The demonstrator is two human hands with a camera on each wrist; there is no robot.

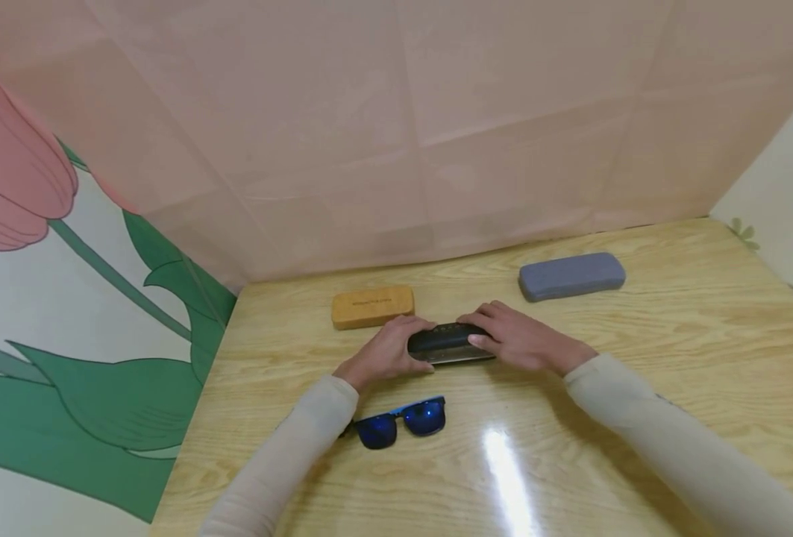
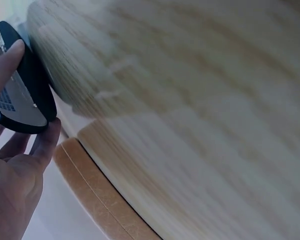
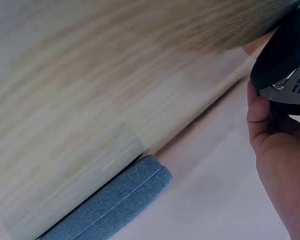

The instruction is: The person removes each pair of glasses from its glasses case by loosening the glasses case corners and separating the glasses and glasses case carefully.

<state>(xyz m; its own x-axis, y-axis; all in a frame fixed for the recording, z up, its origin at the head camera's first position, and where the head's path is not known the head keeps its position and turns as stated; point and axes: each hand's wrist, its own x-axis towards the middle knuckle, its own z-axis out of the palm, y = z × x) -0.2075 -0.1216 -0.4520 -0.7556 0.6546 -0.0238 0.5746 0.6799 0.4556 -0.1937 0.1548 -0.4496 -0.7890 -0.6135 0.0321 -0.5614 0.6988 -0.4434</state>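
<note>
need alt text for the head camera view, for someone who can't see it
Two hands, the left hand and right hand, grip the ends of a black glasses case on a wooden table. Blue-lensed sunglasses lie nearer the viewer; a tan case and a grey-blue case sit behind, before a pink backdrop.

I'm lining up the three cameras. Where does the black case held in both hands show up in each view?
Head: black case lies mid-table, its ends held by the left hand and right hand.
Left wrist: its end sits at the upper left, pinched by that hand's fingers.
Right wrist: its end sits at the upper right, above the thumb.
Shared landmark: the wooden table.
</note>
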